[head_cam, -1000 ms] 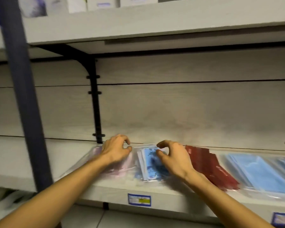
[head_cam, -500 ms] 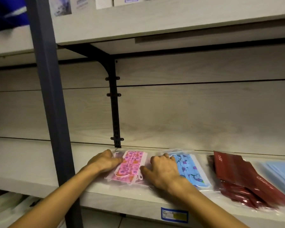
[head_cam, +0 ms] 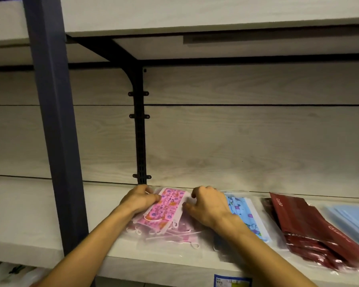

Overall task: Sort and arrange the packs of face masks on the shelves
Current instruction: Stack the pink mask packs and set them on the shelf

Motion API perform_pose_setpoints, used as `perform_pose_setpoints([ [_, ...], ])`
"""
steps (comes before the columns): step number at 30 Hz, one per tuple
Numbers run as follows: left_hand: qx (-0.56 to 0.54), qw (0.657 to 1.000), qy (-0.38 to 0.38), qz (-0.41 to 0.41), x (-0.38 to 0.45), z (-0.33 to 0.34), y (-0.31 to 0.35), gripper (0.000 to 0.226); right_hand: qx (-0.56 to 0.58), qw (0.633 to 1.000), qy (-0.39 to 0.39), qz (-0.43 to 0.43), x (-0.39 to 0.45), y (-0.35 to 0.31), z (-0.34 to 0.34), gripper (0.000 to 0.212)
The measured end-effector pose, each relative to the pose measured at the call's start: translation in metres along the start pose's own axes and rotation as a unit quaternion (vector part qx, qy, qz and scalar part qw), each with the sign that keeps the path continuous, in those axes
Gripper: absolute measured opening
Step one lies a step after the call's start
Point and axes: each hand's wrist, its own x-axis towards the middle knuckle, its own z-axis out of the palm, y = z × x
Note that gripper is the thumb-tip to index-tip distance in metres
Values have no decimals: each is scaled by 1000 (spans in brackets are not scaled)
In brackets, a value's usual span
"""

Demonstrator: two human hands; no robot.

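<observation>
- I saw my left hand (head_cam: 140, 200) at lower centre of the frame, fingers curled over the left edge of the clear plastic pack of pink flower-printed face masks (head_cam: 167, 208), gripping it.
- My right hand (head_cam: 207, 207) sat just right of that pack, fingers bent down onto its right edge, thumb against the side; it looked clamped on the pack, pinching it between the two hands.
- The pink pack lay tilted on top of a loose heap of similar pink packs (head_cam: 170, 233) on the pale wood-grain lower shelf (head_cam: 39, 220), close to the back panel.
- Just right of my right hand lay a clear pack of light blue printed masks (head_cam: 246, 212), partly under my wrist.
- Further right was a stack of dark red glossy foil packs (head_cam: 311, 228), and at the right edge of the frame plain pale blue masks (head_cam: 354, 220).
- A black slotted metal bracket (head_cam: 140, 129) ran up the back panel at centre, and a dark blue upright post (head_cam: 54, 121) stood at left.
- A blue and yellow price label (head_cam: 232, 281) showed on the shelf's front edge at bottom.
</observation>
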Motion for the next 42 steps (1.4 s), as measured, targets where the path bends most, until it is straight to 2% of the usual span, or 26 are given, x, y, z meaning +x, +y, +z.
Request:
perform_pose_setpoints([
  [2, -26, 1000, -3, 1, 4, 3, -6, 23, -10, 1000, 5, 0, 7, 1, 3, 42],
  [6, -109, 994, 2, 11, 3, 5, -21, 19, 59, 998, 19, 16, 12, 10, 12, 52],
  [8, -101, 994, 2, 28, 1, 4, -23, 15, 72, 997, 16, 12, 14, 13, 12, 59],
  [11, -55, 997, 2, 50, -6, 2, -22, 34, 63, 998, 1, 14, 15, 14, 9, 64],
  [13, 27, 998, 24, 54, -16, -3, -19, 46, 60, 998, 20, 20, 14, 14, 7, 60],
  [15, 150, 985, 60, 62, -26, -8, -18, 47, 43, 998, 46, 26, 11, 13, 5, 56],
  [17, 230, 970, 65, 53, -33, -10, -17, 50, 16, 998, 57, 25, 7, 11, 2, 55],
  [21, 275, 960, 44, 14, -33, -11, -22, 53, -4, 999, 39, 15, -1, 5, -4, 55],
  [25, 225, 974, 25, 20, -39, -15, -17, 54, 16, 1000, 4, -3, -6, 2, -5, 55],
  [29, 107, 994, 13, 26, -47, -19, -14, 57, 79, 996, -28, 7, -4, 1, -4, 55],
  [31, 39, 999, 12, 23, -47, -20, -19, 67, 83, 996, -18, 11, -3, 2, -4, 55],
  [34, -14, 999, 16, 25, -50, -19, -20, 59, 36, 999, 26, 14, -4, 5, -4, 49],
  [36, -49, 998, 32, 11, -52, -18, -18, 64, -10, 999, 47, 0, -6, 6, -5, 45],
  [38, -150, 988, 28, -7, -58, -16, -16, 52, -24, 999, 46, -15, -8, 6, -4, 43],
  [40, -275, 961, 13, -31, -59, -16, -19, 39, -23, 999, 34, -22, -8, 6, -3, 43],
  [42, -337, 939, 35, -53, -61, -19, -21, 26, -23, 999, 27, -22, -7, 8, -3, 44],
])
